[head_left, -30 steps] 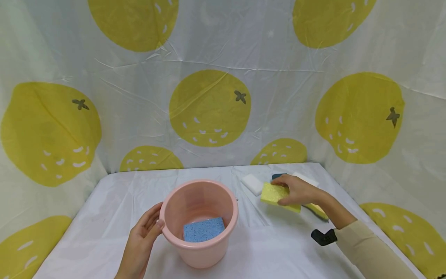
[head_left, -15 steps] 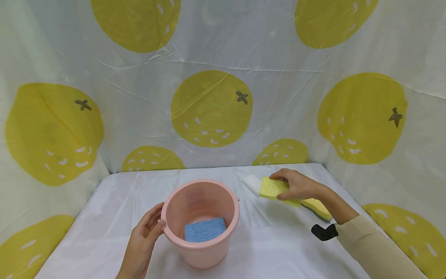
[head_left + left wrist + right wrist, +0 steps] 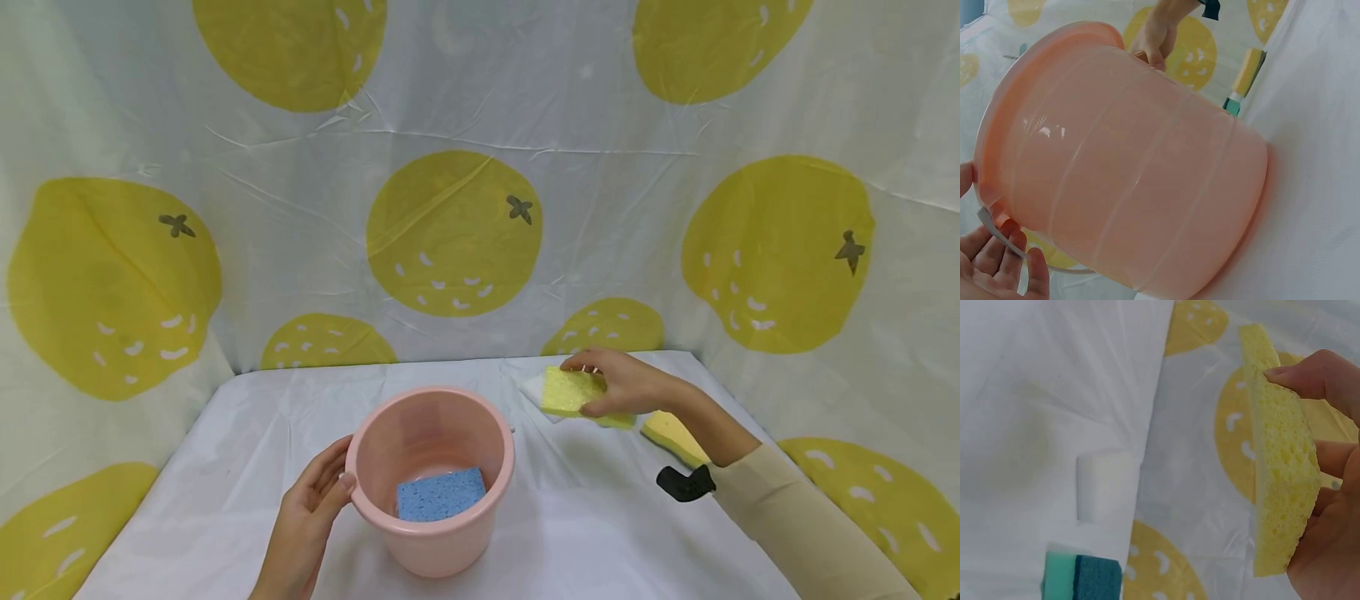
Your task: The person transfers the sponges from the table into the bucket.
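Note:
A pink bucket point(image 3: 442, 546) stands on the white cloth with a blue sponge point(image 3: 441, 496) lying inside it. My left hand point(image 3: 303, 517) holds the bucket's rim at its left side, thumb on the rim and fingers outside; in the left wrist view the pale handle point(image 3: 1000, 234) crosses those fingers. Toward the back right, my right hand point(image 3: 630, 385) pinches a pale yellow sponge point(image 3: 566, 393) between thumb and fingers, raised over the table with its shadow below. The right wrist view shows this yellow sponge point(image 3: 1285, 456) upright in the grip, its porous face visible.
A white block sponge point(image 3: 1107, 484) and a teal-and-blue scrub sponge point(image 3: 1097, 578) lie near the table's back edge. Right of the lifted sponge rests a yellow sponge with a dark underside point(image 3: 675, 435). Lemon-print curtains point(image 3: 450, 233) hang around the table.
My right hand has shifted left and slightly farther back with the yellow sponge, now overlapping the white block. More of the dark-backed yellow sponge shows. The left hand and bucket stay put.

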Tool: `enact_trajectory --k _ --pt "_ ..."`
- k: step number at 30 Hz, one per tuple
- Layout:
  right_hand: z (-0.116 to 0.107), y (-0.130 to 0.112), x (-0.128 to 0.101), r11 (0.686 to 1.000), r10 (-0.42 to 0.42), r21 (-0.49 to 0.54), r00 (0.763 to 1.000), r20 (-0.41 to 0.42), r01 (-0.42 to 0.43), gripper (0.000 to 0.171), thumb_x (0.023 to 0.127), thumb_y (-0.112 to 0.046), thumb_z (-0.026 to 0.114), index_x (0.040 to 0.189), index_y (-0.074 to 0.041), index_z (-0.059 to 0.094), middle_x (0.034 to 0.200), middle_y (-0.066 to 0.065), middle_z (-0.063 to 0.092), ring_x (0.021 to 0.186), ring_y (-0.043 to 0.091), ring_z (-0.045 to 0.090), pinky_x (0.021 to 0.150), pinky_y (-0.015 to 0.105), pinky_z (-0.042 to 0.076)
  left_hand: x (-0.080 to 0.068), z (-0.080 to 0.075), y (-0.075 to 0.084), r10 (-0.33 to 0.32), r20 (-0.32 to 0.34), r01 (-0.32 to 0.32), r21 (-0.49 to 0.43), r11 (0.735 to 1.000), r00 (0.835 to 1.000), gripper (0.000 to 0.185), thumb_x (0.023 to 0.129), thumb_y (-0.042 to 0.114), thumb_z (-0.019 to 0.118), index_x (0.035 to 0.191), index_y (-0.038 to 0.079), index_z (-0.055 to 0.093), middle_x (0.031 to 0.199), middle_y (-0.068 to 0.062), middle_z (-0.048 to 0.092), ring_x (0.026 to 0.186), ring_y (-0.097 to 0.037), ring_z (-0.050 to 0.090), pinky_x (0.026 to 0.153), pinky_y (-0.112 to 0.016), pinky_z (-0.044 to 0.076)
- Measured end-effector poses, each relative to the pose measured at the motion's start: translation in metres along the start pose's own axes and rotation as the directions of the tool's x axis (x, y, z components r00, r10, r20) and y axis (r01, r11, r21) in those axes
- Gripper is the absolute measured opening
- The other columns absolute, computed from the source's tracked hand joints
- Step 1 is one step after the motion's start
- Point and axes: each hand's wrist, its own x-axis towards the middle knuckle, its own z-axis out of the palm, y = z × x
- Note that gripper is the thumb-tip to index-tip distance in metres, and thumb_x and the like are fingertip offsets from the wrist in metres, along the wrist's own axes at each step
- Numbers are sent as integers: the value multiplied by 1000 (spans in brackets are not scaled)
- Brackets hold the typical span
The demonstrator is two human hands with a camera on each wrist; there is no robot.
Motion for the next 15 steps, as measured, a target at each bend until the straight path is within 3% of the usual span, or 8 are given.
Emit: enact_trajectory --k 8,15 --pt "-8 -25 15 997 -62 -55 998 4 62 60 82 -23 83 135 -3 64 119 3 61 109 28 58 92 48 50 0 -1 0 -5 -2 5 5 1000 1000 45 107 7 57 151 4 48 147 -14 53 130 -14 55 96 -26 52" --pt "-12 -43 28 995 -77 -64 997 27 79 62 83 -25 83 138 -4 63 126 6 61 111 26 57 92 46 51 0 -1 1 11 10 -11 3 1000 1000 45 107 5 56 151 2 47 146 -14 54 130 -13 55 95 -26 52"
